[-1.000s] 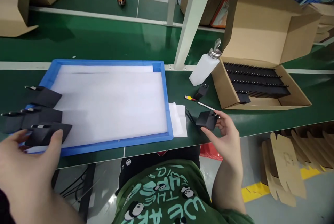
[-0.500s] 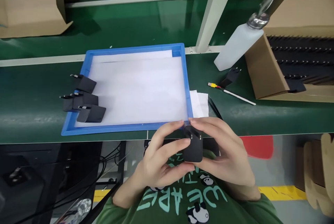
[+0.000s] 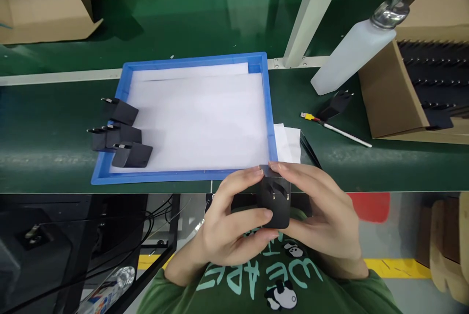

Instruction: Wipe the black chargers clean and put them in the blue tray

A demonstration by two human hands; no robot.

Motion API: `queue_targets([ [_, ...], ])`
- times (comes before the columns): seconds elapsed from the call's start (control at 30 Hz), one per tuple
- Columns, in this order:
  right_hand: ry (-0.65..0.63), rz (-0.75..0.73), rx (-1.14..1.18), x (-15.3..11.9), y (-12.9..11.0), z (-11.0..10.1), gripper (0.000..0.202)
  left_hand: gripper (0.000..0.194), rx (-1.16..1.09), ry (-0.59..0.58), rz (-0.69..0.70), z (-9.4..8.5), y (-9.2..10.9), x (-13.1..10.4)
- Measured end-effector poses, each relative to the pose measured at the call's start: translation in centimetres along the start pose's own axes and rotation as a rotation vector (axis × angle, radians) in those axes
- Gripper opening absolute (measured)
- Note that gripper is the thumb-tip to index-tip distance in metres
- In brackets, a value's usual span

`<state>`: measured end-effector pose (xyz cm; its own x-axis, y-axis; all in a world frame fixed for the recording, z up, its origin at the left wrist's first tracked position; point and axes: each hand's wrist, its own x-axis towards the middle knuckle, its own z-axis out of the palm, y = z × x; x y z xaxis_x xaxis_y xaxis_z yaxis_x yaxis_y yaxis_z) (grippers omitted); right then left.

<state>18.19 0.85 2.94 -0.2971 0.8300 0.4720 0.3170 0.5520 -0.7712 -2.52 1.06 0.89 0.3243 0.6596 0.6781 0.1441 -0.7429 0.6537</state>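
Observation:
Between both hands is a black plug-in power adapter [image 3: 275, 206], its two metal prongs facing up toward me. My left hand [image 3: 234, 226] grips it along the left side with bent fingers. On the other side, my right hand [image 3: 322, 211] closes on it with the fingertips at the top edge and the thumb low down. The adapter is held just in front of the bench edge, above my lap. Beyond it lies a blue tray [image 3: 271, 123] lined with white paper [image 3: 198, 118]. Several similar black adapters [image 3: 132, 155] rest on the tray's left rim and beside it.
Right of the tray are paper scraps [image 3: 291, 140], black tweezers [image 3: 310, 150], a white stick with a yellow USB plug [image 3: 337, 131], another adapter [image 3: 335, 105] and a white bottle [image 3: 353, 57]. A cardboard box [image 3: 392, 94] of adapters stands far right. A sloping post [image 3: 315, 11] rises behind.
The adapter has tilted a little, so more of its pronged face and top edge shows. Both hands keep hold of it. The whole view has shifted slightly.

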Motion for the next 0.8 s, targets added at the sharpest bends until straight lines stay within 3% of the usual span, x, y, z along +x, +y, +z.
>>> queue_targets([
  [0.37, 0.035, 0.005, 0.087, -0.56, -0.16, 0.26, 0.077, 0.018, -0.032, -0.005, 0.023, 0.02, -0.07, 0.03],
  [0.6, 0.130, 0.077, 0.173, -0.39, -0.85, 0.52, 0.092, 0.035, -0.079, 0.043, -0.031, 0.23, 0.42, -0.18],
  [0.8, 0.125, 0.073, 0.174, -0.87, -0.69, 0.59, 0.094, 0.042, -0.078, 0.052, -0.064, 0.47, 0.80, -0.14],
])
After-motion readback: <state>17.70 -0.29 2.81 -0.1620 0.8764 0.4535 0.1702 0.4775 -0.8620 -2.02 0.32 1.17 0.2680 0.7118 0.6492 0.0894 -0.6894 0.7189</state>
